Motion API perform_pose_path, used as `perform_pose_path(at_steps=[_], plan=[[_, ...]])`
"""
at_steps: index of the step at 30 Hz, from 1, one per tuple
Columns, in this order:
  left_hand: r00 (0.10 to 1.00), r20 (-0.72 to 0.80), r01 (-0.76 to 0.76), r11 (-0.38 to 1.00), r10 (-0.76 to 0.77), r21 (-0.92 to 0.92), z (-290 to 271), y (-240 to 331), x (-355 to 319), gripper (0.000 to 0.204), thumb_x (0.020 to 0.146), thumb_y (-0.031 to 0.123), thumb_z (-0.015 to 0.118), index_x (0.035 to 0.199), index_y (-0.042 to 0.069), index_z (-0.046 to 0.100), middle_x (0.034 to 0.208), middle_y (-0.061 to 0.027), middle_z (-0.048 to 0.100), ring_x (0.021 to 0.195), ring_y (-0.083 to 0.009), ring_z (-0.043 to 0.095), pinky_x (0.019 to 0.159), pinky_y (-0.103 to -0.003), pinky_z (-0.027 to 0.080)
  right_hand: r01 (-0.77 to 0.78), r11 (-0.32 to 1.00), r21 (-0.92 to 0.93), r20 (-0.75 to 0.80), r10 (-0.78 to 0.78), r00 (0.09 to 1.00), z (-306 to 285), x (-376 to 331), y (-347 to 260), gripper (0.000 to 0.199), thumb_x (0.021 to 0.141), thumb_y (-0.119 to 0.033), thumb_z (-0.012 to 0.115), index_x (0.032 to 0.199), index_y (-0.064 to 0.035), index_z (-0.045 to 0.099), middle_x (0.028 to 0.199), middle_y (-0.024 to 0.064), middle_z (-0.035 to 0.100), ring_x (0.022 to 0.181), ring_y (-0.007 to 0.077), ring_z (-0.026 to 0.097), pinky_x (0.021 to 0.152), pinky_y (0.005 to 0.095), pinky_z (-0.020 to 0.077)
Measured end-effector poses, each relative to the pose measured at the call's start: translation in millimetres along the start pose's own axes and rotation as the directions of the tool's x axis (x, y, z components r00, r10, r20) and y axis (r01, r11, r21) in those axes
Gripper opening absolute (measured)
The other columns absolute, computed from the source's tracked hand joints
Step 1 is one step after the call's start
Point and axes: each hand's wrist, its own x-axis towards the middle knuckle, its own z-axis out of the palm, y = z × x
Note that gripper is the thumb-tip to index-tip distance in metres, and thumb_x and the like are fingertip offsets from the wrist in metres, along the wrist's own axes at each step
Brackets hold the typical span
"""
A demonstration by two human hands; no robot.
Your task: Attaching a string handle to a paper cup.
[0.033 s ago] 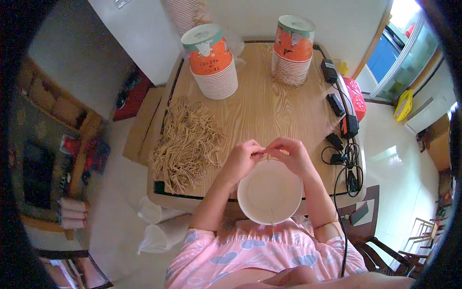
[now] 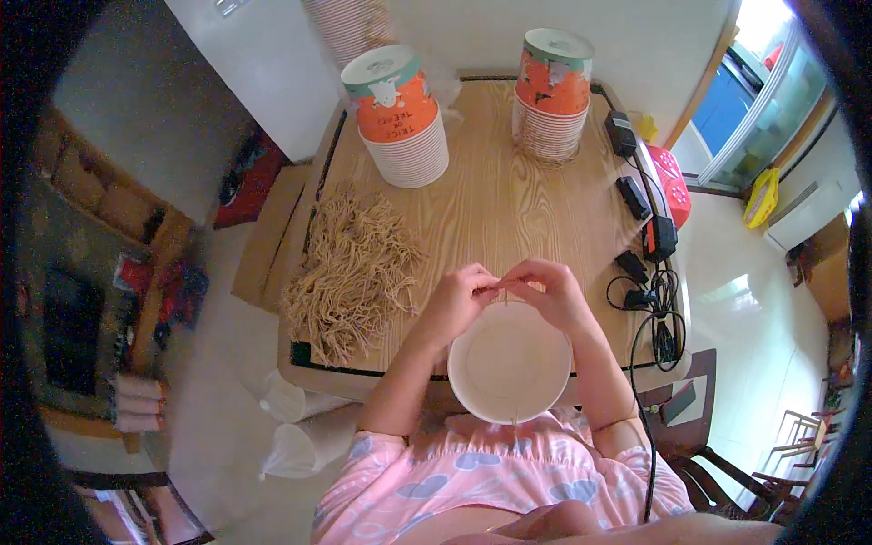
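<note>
A round paper bucket (image 2: 510, 368), white inside, sits with its mouth toward me at the table's near edge, against my body. At its far rim my left hand (image 2: 465, 295) and my right hand (image 2: 549, 289) meet, fingertips pinched together. Between them is a short tan string (image 2: 507, 298) that hangs over the rim; its end in the fingers is mostly hidden. Another bit of string shows at the near rim. To the left lies a loose heap of tan strings (image 2: 354, 272).
Upside-down stacks of orange-and-green paper buckets stand at the far left (image 2: 400, 123) and far right (image 2: 554, 91) of the wooden table (image 2: 481, 200). Along the right edge run black adapters and a coiled cable (image 2: 668, 318). Bagged white buckets (image 2: 304, 445) lie below the table's left side.
</note>
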Motion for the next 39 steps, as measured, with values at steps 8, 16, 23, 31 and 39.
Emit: perform_pose_path(at_steps=[8, 16, 23, 31, 39], plan=[[0.989, 0.094, 0.137, 0.922, -0.11, -0.361, 1.4, -2.1, 0.7, 0.015, 0.077, 0.001, 0.066, 0.092, -0.002, 0.066, 0.085, -0.0043, 0.061, 0.079, -0.012, 0.06, 0.069, -0.025, 0.049, 0.006, 0.982, -0.188, -0.037, -0.014, 0.999, -0.5, 2.1, -6.4, 0.007, 0.076, -0.002, 0.065, 0.082, -0.0032, 0.067, 0.078, 0.005, 0.057, 0.075, 0.0133, 0.055, 0.068, 0.0251, 0.0449], [0.969, 0.128, 0.245, 0.871, -0.21, -0.426, 6.1, -2.3, 0.9, 0.014, 0.078, 0.002, 0.066, 0.092, -0.001, 0.066, 0.084, -0.0036, 0.062, 0.078, -0.0107, 0.061, 0.07, -0.024, 0.049, 0.042, 0.987, -0.153, -0.04, -0.049, 0.998, 3.6, 2.9, -8.3, 0.007, 0.075, 0.0, 0.065, 0.082, -0.0026, 0.066, 0.077, 0.0044, 0.056, 0.074, 0.013, 0.054, 0.068, 0.0252, 0.0445], [0.975, 0.094, 0.22, 0.887, -0.199, -0.405, 9.1, -8.5, -0.5, 0.013, 0.08, 0.004, 0.064, 0.092, -0.001, 0.067, 0.079, -0.003, 0.062, 0.074, -0.0093, 0.06, 0.066, -0.023, 0.048, -0.108, 0.99, -0.094, -0.071, 0.102, 0.992, -0.3, -3.2, 2.7, 0.007, 0.078, 0.001, 0.062, 0.084, 0.0006, 0.064, 0.081, 0.0048, 0.062, 0.078, 0.0123, 0.058, 0.072, 0.0245, 0.047], [0.987, 0.044, 0.16, 0.921, -0.155, -0.355, 10.0, -6.2, -1.5, 0.013, 0.08, 0.005, 0.065, 0.091, 0.0, 0.067, 0.079, -0.0032, 0.062, 0.072, -0.0089, 0.059, 0.065, -0.023, 0.048, -0.071, 0.995, -0.072, -0.053, 0.067, 0.996, -1.6, -4.4, 1.5, 0.006, 0.078, -0.001, 0.063, 0.083, 0.0011, 0.064, 0.082, 0.0053, 0.064, 0.079, 0.0122, 0.059, 0.073, 0.0252, 0.0474], [0.973, 0.033, 0.227, 0.911, -0.23, -0.344, 8.3, 2.8, 1.2, 0.012, 0.08, 0.009, 0.067, 0.088, 0.0, 0.067, 0.077, -0.003, 0.064, 0.07, -0.0081, 0.059, 0.062, -0.023, 0.048, -0.06, 0.992, -0.111, -0.118, 0.046, 0.992, -2.7, -4.0, -2.1, 0.01, 0.079, -0.004, 0.061, 0.089, -0.003, 0.066, 0.083, 0.0032, 0.064, 0.078, 0.012, 0.058, 0.07, 0.0274, 0.0469]])
